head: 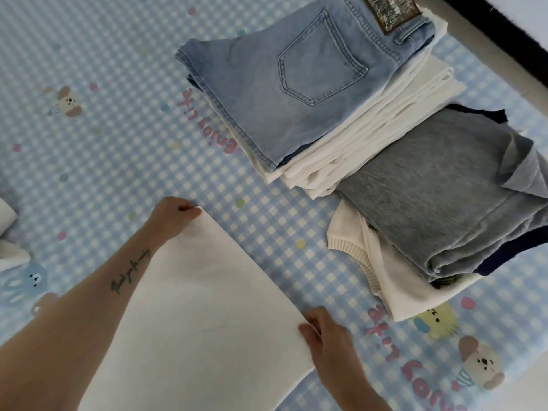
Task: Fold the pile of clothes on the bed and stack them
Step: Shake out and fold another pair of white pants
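Pink lettering reading "Enjoy Life" (207,126), upside down to the camera, is printed on the blue checked bed sheet (103,143); a second pink print (412,360) is only partly legible. The forearm tattoo (130,271) and jeans patch (391,11) cannot be read

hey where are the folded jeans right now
In the head view, upper middle to right, the folded jeans top a stack of white clothes on the checked bedsheet, beside the grey garment.
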The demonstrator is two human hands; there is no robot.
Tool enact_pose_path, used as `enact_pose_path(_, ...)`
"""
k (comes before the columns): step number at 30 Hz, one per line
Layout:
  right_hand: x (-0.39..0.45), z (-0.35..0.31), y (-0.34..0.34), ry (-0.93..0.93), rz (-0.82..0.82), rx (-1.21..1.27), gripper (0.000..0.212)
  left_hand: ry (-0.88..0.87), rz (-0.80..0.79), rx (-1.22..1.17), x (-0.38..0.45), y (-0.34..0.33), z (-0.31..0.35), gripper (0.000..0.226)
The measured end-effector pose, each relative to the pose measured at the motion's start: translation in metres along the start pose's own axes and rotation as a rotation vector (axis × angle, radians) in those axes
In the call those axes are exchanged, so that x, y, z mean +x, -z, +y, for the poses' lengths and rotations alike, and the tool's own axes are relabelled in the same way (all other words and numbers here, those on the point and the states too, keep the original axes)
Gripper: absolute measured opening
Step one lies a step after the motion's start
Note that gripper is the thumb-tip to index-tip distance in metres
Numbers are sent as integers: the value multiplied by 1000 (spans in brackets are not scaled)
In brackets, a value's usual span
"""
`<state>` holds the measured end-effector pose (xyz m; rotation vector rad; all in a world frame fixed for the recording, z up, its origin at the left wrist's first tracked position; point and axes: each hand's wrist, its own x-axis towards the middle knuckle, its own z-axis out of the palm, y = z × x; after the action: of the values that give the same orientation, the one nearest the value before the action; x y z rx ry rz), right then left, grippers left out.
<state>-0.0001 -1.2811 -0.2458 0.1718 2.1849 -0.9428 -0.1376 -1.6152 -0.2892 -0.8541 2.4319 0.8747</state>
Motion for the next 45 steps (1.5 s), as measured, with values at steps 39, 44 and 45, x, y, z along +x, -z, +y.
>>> enact_pose_path(39,-9,-160,-286,1084,-75,-1017,71,525,382,186,-387,-47,-479,66)
enact_pose_path(44,-104,-156,-425,1296,-281,-1061,56,776,504,126,-463,-7,-596,80)
enact_pose_path(45,-117,-154,-447,1298,-302,-1058,53,837,527,109,-479,2,-618,81)
